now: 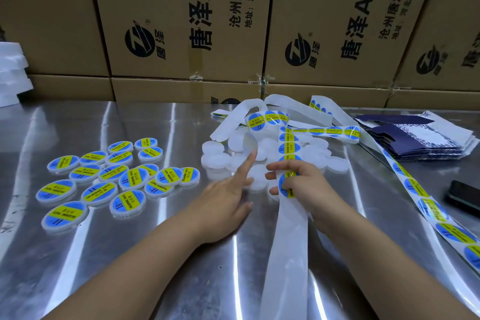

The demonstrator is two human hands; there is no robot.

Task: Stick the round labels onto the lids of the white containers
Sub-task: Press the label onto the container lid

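Obs: right hand (304, 184) curls round the strip (287, 241), pinching it at the next label (287, 186). The left hand (226, 200) is open and empty, index reaching for the blank tubs (215, 161) at 12 o'clock. Labelled tubs (117, 176) lie at 9 o'clock. Judgement: peel by one edge, centre on the lid, press outward. Labels read "SOLDERING PASTE"; cartons (181, 21) read "唐泽 AH4", "沧州唐泽通信".

We see a shiny metal worktop (130, 254): labelled containers (114, 176) at nine o'clock, plain white containers (215, 161) heaped at twelve, label strips (288, 241) trailing toward six and four, folded blue cartons (420, 138) at two, a phone (465, 196) at three.
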